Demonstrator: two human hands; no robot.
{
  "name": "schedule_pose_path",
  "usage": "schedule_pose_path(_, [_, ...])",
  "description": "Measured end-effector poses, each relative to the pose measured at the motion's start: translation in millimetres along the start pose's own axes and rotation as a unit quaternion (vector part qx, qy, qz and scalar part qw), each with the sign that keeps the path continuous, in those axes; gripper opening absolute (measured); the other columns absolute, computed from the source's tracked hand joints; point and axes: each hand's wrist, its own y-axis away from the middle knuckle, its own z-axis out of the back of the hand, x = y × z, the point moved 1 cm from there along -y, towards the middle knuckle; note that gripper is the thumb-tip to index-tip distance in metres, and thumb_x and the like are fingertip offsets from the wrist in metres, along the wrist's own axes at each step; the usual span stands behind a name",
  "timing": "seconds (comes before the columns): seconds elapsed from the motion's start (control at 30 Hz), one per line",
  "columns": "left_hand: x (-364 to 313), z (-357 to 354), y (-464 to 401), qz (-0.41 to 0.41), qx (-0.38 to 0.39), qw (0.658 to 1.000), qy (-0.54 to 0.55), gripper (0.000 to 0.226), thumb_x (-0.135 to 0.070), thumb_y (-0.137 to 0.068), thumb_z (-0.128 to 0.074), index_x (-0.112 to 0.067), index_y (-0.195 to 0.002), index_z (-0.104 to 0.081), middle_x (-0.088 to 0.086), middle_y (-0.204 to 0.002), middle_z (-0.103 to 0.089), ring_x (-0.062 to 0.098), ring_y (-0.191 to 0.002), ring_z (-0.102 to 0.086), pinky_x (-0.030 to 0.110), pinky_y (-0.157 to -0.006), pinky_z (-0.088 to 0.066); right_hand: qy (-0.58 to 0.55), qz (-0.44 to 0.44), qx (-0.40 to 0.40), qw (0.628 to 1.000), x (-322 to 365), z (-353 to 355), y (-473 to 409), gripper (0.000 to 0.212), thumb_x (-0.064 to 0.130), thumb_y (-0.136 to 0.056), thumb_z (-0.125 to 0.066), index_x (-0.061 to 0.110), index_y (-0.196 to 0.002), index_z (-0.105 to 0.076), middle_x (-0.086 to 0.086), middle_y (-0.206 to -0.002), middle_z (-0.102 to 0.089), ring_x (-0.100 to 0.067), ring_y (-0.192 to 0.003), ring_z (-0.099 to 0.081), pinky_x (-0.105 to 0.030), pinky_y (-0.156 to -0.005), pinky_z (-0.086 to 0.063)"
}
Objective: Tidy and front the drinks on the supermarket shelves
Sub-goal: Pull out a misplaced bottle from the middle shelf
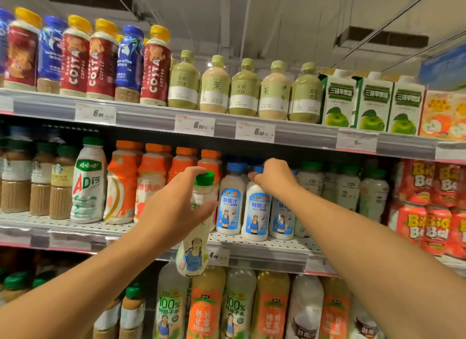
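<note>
While the left hand (174, 207) is holding a green-capped bottle (199, 220) out in front of the middle shelf (264, 245), the right hand (273, 177) is reaching in among the blue-capped bottles (230, 200). The left fingers are wrapping round the bottle's upper body, just below its cap, with the thumb on the near side, so the bottle is hanging tilted below them, clear of the shelf edge. It is probably being kept out of the row because it belongs with the green-capped bottles (348, 187) to the right. The right fingers are curling over the cap and neck of the second blue-capped bottle (256, 210), which is standing directly beneath them, apparently to pull it forward or shift it and open a gap.
</note>
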Motion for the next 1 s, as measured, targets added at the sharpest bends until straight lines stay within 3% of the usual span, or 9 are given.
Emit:
schedule_pose_path(0.17, [-9,-8,-5,-0.007,-0.003,1.0,0.017,0.064,-0.056,-0.077,-0.061,-0.035,-0.131,-0.035,-0.011,-0.126,-0.059,0.007,-0.098,-0.058,0.031,-0.072,-0.056,0.031,-0.019,0.036,0.999,5,0,-7,0.054,0.045,-0.094,-0.059,0.005,-0.13,-0.053,-0.013,-0.12,-0.061,-0.028,-0.102,-0.06,-0.034,-0.075,-0.047])
schedule_pose_path(0.27, [-12,-10,-6,-0.008,-0.001,1.0,0.03,0.063,-0.056,-0.076,-0.06,-0.038,-0.129,-0.032,-0.012,-0.124,-0.059,0.009,-0.091,-0.061,0.037,-0.073,-0.058,0.042,-0.037,0.061,0.997,6,0,-12,0.06,0.046,-0.095,-0.057,0.007,-0.138,-0.046,-0.014,-0.13,-0.056,-0.03,-0.112,-0.057,-0.037,-0.083,-0.049])
schedule_pose_path(0.6, [-22,-23,-10,0.007,0.004,0.999,0.054,0.066,-0.058,-0.074,-0.059,-0.036,-0.131,-0.033,-0.014,-0.124,-0.058,0.001,-0.096,-0.051,0.032,-0.078,-0.056,-0.003,0.008,0.015,1.0,-3,-5,0,0.058,0.044,-0.097,-0.056,0.006,-0.14,-0.045,-0.015,-0.129,-0.056,-0.03,-0.113,-0.057,-0.032,-0.079,-0.045])
schedule_pose_path(0.73, [-32,-27,-11,-0.003,-0.003,0.997,0.079,0.064,-0.058,-0.074,-0.063,-0.036,-0.129,-0.038,-0.017,-0.122,-0.057,0.001,-0.102,-0.052,0.032,-0.082,-0.053,-0.094,0.113,-0.046,0.988,-12,6,38,0.041,0.018,-0.096,-0.049,0.011,-0.136,-0.05,-0.009,-0.132,-0.052,-0.024,-0.118,-0.052,-0.029,-0.09,-0.042])
schedule_pose_path(0.83, [-49,-35,-16,-0.002,0.004,0.995,0.095,0.063,-0.057,-0.073,-0.065,-0.039,-0.126,-0.038,-0.019,-0.116,-0.057,0.003,-0.1,-0.053,0.031,-0.078,-0.054,-0.207,0.144,0.002,0.968,-28,6,88,0.046,0.006,-0.083,-0.049,0.021,-0.125,-0.057,0.003,-0.117,-0.062,-0.01,-0.098,-0.057,-0.025,-0.082,-0.047])
schedule_pose_path(0.9, [-65,-42,-22,-0.01,0.003,0.995,0.104,0.061,-0.055,-0.074,-0.069,-0.038,-0.125,-0.04,-0.019,-0.11,-0.058,0.003,-0.097,-0.055,0.026,-0.072,-0.053,-0.251,0.131,0.067,0.957,-38,4,116,0.059,0.014,-0.078,-0.052,0.032,-0.133,-0.045,0.008,-0.106,-0.065,-0.005,-0.082,-0.061,-0.025,-0.072,-0.052])
schedule_pose_path(1.0, [-88,-54,-29,-0.006,0.004,0.991,0.132,0.061,-0.055,-0.074,-0.073,-0.036,-0.123,-0.042,-0.017,-0.105,-0.058,0.008,-0.095,-0.058,0.031,-0.07,-0.055,-0.272,0.107,0.119,0.949,-55,3,133,0.083,0.032,-0.076,-0.061,0.049,-0.142,-0.015,0.015,-0.101,-0.063,-0.003,-0.085,-0.063,-0.023,-0.069,-0.052])
